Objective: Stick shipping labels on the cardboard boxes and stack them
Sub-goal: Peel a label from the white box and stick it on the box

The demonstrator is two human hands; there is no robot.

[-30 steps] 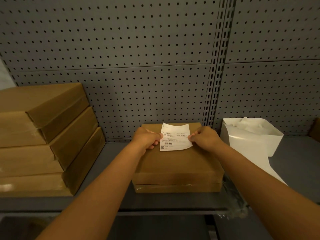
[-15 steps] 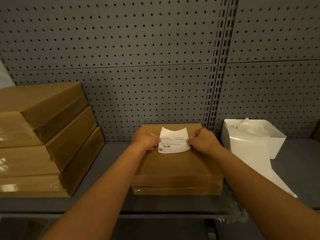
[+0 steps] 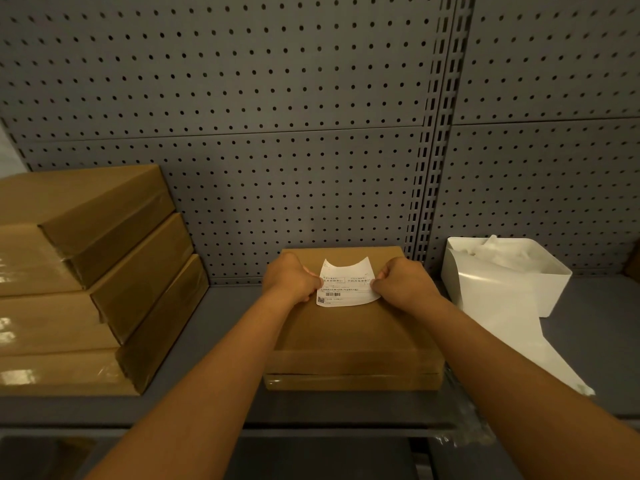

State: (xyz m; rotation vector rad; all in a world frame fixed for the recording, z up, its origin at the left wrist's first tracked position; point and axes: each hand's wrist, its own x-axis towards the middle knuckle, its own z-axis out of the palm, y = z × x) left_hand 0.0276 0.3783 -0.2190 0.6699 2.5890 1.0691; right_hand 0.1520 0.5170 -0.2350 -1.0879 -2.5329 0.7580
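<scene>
A flat brown cardboard box [image 3: 353, 337] lies on the grey shelf in front of me. Over its far half I hold a white shipping label [image 3: 346, 284] with printed text, a barcode and a QR code. My left hand [image 3: 291, 280] pinches the label's left edge and my right hand [image 3: 403, 284] pinches its right edge. The label's near edge lies low on the box top, while its far edge curls upward. To the left stands a stack of three larger brown boxes [image 3: 86, 282], taped with clear film.
A white bin [image 3: 550, 289] holding crumpled white paper stands at the right, with a long white backing strip [image 3: 519, 337] trailing from it toward the shelf's front edge. A grey pegboard wall [image 3: 277, 133] closes the back. The shelf edge [image 3: 311, 415] runs just below the box.
Both hands have lowered the label toward the box top and shifted it slightly nearer. Its far edge now curls up more.
</scene>
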